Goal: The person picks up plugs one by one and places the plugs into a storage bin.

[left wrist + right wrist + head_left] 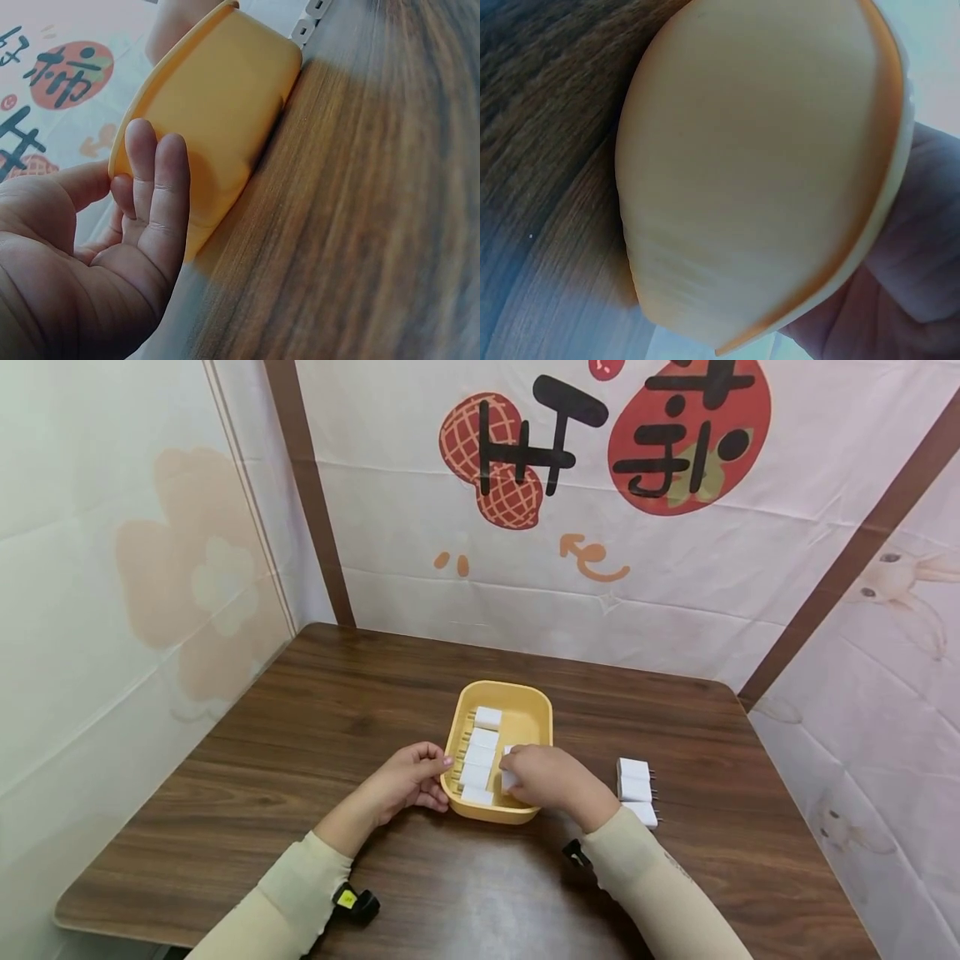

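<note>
A yellow plastic tray stands in the middle of a brown wooden table. Several white plug adapters lie in a row along its left side. My left hand grips the tray's left rim; in the left wrist view the thumb and fingers pinch the tray's wall. My right hand is inside the tray's right half and pinches one white adapter, mostly hidden by the fingers. The right wrist view shows only the tray's outer wall and part of my right hand.
Three more white adapters lie in a short column on the table right of the tray, prongs pointing right. Printed fabric walls close in the table at the back and on both sides. The table's front edge is near my forearms.
</note>
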Tool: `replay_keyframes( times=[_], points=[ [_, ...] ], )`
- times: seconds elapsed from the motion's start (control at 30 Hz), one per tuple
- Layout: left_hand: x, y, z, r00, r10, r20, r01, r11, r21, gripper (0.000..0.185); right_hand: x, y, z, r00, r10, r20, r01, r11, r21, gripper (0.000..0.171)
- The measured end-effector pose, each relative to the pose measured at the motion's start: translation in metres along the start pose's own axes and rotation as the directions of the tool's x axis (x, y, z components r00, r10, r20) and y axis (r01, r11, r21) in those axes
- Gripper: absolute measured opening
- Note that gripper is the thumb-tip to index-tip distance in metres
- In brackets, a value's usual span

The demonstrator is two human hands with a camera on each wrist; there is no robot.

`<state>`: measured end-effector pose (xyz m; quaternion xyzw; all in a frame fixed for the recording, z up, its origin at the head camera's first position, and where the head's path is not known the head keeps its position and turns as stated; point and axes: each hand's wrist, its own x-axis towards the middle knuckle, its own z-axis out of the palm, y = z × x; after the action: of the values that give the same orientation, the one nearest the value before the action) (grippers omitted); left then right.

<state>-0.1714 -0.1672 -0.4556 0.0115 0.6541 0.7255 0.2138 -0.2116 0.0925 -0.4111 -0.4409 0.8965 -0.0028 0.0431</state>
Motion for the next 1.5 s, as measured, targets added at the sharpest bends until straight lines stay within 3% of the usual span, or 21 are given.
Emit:
replay_keyframes(
  times=[1.0, 1.5],
  points=[
    [0.008, -0.002, 0.001, 1.0, 0.003, -0.013, -0.003, 1.0, 0.014, 0.021, 0.008, 0.005, 0.003, 0.998, 0.064, -0.013, -0.065, 0.995, -0.072, 0.008],
    [0.014, -0.002, 0.003, 1.0, -0.002, -0.027, 0.003, 1.0, 0.01, 0.022, 0.001, 0.012, -0.01, 0.998, 0.049, -0.04, -0.05, 0.998, -0.047, 0.013]
  ],
)
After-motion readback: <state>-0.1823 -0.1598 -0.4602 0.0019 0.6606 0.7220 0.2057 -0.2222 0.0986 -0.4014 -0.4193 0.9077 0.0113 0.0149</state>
